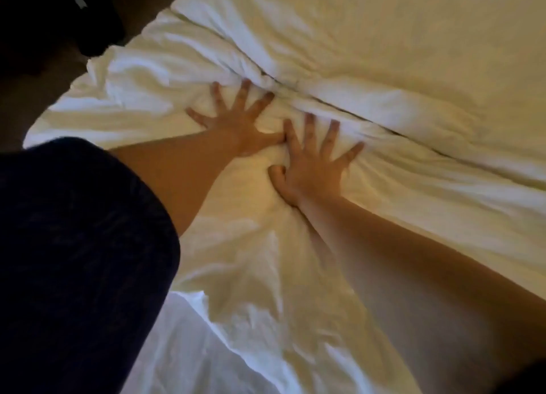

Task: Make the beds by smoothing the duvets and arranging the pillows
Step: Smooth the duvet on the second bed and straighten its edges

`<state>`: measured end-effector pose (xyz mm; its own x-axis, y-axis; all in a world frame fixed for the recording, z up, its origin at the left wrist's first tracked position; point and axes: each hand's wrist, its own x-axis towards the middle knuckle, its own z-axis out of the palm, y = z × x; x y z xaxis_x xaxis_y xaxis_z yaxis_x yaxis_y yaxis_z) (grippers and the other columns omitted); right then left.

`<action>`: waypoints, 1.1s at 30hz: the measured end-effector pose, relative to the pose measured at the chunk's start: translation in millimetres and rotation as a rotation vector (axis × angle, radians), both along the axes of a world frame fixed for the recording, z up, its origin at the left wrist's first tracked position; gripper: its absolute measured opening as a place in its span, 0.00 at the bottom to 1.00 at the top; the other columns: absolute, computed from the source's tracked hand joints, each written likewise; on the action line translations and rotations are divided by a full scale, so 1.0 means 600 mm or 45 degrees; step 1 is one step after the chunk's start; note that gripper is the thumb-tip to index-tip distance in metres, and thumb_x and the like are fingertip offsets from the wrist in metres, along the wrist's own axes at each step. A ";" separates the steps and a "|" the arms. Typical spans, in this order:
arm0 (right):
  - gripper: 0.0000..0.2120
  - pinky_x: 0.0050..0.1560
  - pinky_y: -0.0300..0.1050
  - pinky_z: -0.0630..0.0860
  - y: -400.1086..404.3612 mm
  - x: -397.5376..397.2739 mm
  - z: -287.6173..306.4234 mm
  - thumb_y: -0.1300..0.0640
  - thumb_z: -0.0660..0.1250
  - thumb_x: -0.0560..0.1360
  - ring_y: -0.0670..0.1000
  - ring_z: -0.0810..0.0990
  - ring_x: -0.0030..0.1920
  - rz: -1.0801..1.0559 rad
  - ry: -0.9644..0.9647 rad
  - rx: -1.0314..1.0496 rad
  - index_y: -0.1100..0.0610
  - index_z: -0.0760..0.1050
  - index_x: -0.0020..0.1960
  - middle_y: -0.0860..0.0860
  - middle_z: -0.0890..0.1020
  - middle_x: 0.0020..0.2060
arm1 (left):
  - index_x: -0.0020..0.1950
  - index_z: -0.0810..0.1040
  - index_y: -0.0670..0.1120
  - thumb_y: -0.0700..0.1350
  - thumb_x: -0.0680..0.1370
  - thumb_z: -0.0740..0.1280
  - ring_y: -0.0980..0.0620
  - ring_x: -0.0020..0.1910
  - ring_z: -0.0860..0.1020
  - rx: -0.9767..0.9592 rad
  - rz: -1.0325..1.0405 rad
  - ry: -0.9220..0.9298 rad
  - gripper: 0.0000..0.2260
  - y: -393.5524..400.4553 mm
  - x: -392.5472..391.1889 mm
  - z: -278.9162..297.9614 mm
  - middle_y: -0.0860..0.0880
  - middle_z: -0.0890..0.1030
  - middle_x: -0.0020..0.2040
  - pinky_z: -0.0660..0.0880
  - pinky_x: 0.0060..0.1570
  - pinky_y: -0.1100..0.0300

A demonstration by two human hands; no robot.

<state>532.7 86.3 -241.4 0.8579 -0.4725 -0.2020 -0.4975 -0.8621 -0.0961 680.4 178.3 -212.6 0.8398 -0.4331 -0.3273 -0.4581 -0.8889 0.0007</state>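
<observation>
Your two hands lie flat on the white duvet (266, 246), side by side near the middle of the view, palms down and fingers spread wide. Your left hand (236, 125) presses the cloth with straight fingers, its fingertips (243, 86) reaching up to a bunched ridge of fabric. Your right hand (313, 160) sits just beside it, lower and to the right, also released and splayed; its index finger touches the thumb of the left hand. Neither hand grasps anything: both press on the cover with open palms.

The duvet fills most of the view, from the lower edge up to a dark seam (369, 122) that runs on a slant from the upper left down to the right. Along that seam the cloth is gathered into deep folds, tightest right above your fingertips. Below your hands it is crumpled, with creases fanning out from under the palms. Beyond the seam lies a second white surface (384, 39), smoother and yellow-lit; whether it is a pillow or another duvet you cannot tell from here.

Your dark sleeve (74, 260) covers the lower left. At the upper left, beside the bed's edge, the floor (35, 68) is dark and blurred.
</observation>
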 end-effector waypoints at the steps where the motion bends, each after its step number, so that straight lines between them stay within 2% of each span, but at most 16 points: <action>1: 0.43 0.65 0.87 0.36 -0.002 0.000 -0.005 0.28 0.48 0.74 0.67 0.33 0.81 0.013 -0.004 -0.011 0.39 0.37 0.83 0.50 0.36 0.84 | 0.74 0.34 0.77 0.89 0.57 0.42 0.36 0.79 0.30 -0.004 -0.018 -0.015 0.47 0.005 0.010 -0.004 0.64 0.30 0.79 0.35 0.60 0.16; 4: 0.45 0.67 0.86 0.37 -0.044 -0.009 -0.002 0.24 0.47 0.73 0.62 0.33 0.82 0.055 -0.043 0.035 0.38 0.35 0.83 0.47 0.35 0.84 | 0.74 0.33 0.76 0.90 0.57 0.41 0.37 0.79 0.30 0.028 0.058 -0.041 0.48 0.047 0.050 0.013 0.61 0.29 0.80 0.35 0.62 0.17; 6: 0.50 0.70 0.82 0.36 -0.074 -0.033 0.005 0.18 0.43 0.70 0.60 0.32 0.82 -0.044 -0.049 0.025 0.42 0.34 0.84 0.46 0.34 0.83 | 0.76 0.33 0.74 0.90 0.56 0.43 0.36 0.79 0.31 0.025 0.322 0.035 0.52 0.094 0.088 0.039 0.55 0.29 0.81 0.37 0.67 0.20; 9: 0.61 0.72 0.79 0.34 -0.084 -0.064 0.008 0.11 0.40 0.63 0.64 0.30 0.81 -0.354 0.019 0.026 0.46 0.32 0.84 0.54 0.31 0.82 | 0.80 0.36 0.68 0.89 0.57 0.52 0.32 0.81 0.45 -0.091 0.741 0.299 0.57 0.144 0.135 0.074 0.48 0.30 0.82 0.53 0.75 0.33; 10: 0.62 0.71 0.80 0.33 -0.082 -0.059 0.010 0.11 0.40 0.62 0.65 0.29 0.81 -0.428 0.047 0.051 0.47 0.32 0.84 0.57 0.30 0.82 | 0.81 0.36 0.66 0.88 0.60 0.52 0.31 0.81 0.44 -0.083 0.760 0.303 0.56 0.139 0.136 0.076 0.47 0.32 0.82 0.52 0.75 0.31; 12: 0.61 0.70 0.82 0.34 -0.062 -0.032 0.027 0.13 0.43 0.64 0.69 0.30 0.80 -0.530 0.100 0.138 0.49 0.31 0.84 0.60 0.30 0.81 | 0.83 0.37 0.60 0.83 0.69 0.48 0.31 0.80 0.38 -0.036 0.600 0.200 0.50 0.099 0.111 0.067 0.48 0.34 0.83 0.42 0.71 0.23; 14: 0.53 0.71 0.82 0.37 -0.024 -0.020 0.045 0.21 0.49 0.73 0.69 0.32 0.81 -0.531 0.095 0.177 0.51 0.33 0.84 0.60 0.32 0.82 | 0.84 0.38 0.53 0.76 0.76 0.45 0.36 0.81 0.36 -0.105 0.375 0.109 0.44 0.052 0.054 0.037 0.51 0.35 0.83 0.38 0.70 0.23; 17: 0.40 0.72 0.81 0.36 0.066 -0.074 0.053 0.33 0.50 0.80 0.64 0.33 0.82 -0.243 0.013 0.212 0.46 0.37 0.85 0.55 0.36 0.84 | 0.85 0.44 0.51 0.66 0.83 0.46 0.41 0.83 0.40 -0.209 -0.009 -0.005 0.34 0.035 -0.118 0.010 0.51 0.41 0.84 0.37 0.73 0.26; 20: 0.41 0.73 0.78 0.31 0.139 -0.188 0.036 0.30 0.47 0.79 0.63 0.30 0.81 0.109 0.074 0.120 0.42 0.32 0.83 0.52 0.33 0.83 | 0.84 0.56 0.55 0.61 0.82 0.48 0.44 0.83 0.47 -0.413 -0.221 -0.106 0.30 0.104 -0.292 0.007 0.51 0.52 0.85 0.40 0.76 0.31; 22: 0.43 0.74 0.77 0.33 0.123 -0.231 0.022 0.25 0.49 0.76 0.63 0.35 0.83 0.167 -0.009 0.041 0.38 0.36 0.83 0.51 0.38 0.84 | 0.84 0.51 0.58 0.66 0.81 0.49 0.44 0.83 0.47 -0.288 -0.306 -0.152 0.32 0.167 -0.314 -0.018 0.52 0.49 0.85 0.43 0.77 0.33; 23: 0.44 0.75 0.77 0.34 0.100 -0.239 0.014 0.22 0.49 0.74 0.63 0.37 0.83 0.114 -0.027 -0.003 0.37 0.39 0.84 0.50 0.41 0.85 | 0.84 0.47 0.59 0.69 0.81 0.50 0.43 0.83 0.46 -0.212 -0.323 -0.214 0.34 0.193 -0.302 -0.032 0.51 0.47 0.85 0.44 0.77 0.33; 26: 0.51 0.75 0.77 0.35 0.010 -0.226 0.006 0.14 0.43 0.68 0.59 0.37 0.84 -0.234 0.019 -0.006 0.38 0.39 0.84 0.49 0.40 0.85 | 0.83 0.43 0.61 0.75 0.78 0.47 0.41 0.83 0.44 -0.123 -0.145 -0.283 0.38 0.223 -0.211 -0.051 0.50 0.43 0.85 0.42 0.77 0.32; 29: 0.51 0.73 0.79 0.36 -0.026 -0.188 0.008 0.16 0.40 0.70 0.56 0.36 0.84 -0.437 0.005 0.061 0.43 0.39 0.85 0.51 0.39 0.85 | 0.83 0.42 0.61 0.75 0.77 0.43 0.42 0.83 0.43 -0.120 0.205 -0.275 0.37 0.201 -0.129 -0.049 0.49 0.43 0.85 0.40 0.76 0.30; 31: 0.48 0.73 0.80 0.37 -0.008 -0.168 0.016 0.21 0.41 0.74 0.59 0.36 0.83 -0.458 -0.015 0.097 0.47 0.40 0.85 0.53 0.40 0.85 | 0.84 0.42 0.57 0.71 0.79 0.44 0.41 0.83 0.42 -0.159 0.478 -0.233 0.36 0.161 -0.118 -0.040 0.47 0.42 0.85 0.41 0.75 0.28; 33: 0.43 0.75 0.79 0.39 0.037 -0.185 0.026 0.28 0.46 0.78 0.61 0.38 0.84 -0.297 -0.037 0.099 0.50 0.41 0.86 0.55 0.42 0.85 | 0.85 0.43 0.50 0.65 0.81 0.46 0.40 0.83 0.43 -0.219 0.450 -0.188 0.36 0.116 -0.176 -0.026 0.46 0.43 0.85 0.42 0.75 0.28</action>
